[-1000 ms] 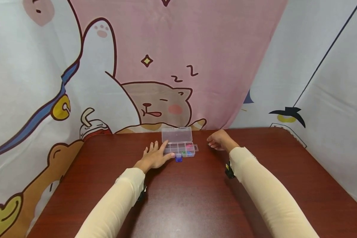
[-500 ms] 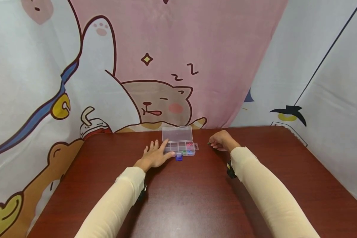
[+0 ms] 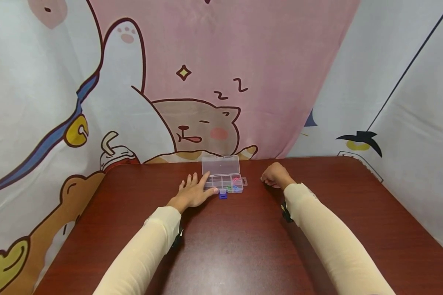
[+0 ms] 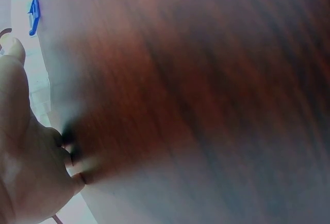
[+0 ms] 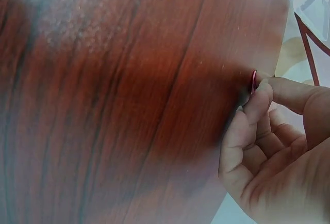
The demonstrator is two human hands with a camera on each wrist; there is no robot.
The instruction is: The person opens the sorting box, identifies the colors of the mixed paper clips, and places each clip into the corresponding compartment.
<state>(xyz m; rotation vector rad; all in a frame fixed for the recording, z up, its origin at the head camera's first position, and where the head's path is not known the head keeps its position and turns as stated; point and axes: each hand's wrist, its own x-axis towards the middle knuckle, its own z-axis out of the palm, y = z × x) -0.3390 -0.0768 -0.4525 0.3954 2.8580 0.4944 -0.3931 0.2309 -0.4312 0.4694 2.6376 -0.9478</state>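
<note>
My left hand lies with spread fingers over the left side of a clear plastic compartment box, its thumb at the front edge. The box's lid stands raised at the back, and a blue latch hangs at the front. Pink pieces, green pieces and blue pieces sit in right-hand compartments. To the right of the box, my right hand pinches a thin pink loop, like a paper clip, between thumb and forefinger, close over the table; its lower part is hidden by the fingertips.
The dark red-brown wooden table spreads in front of both arms. A cartoon-printed cloth hangs right behind its far edge, close to the box lid. A hang tab sticks out from the box's right side.
The left hand has stayed on the box. At the right hand, the fingers have turned slightly, and a small dark-green spot at the fingertips half a second ago no longer shows.
</note>
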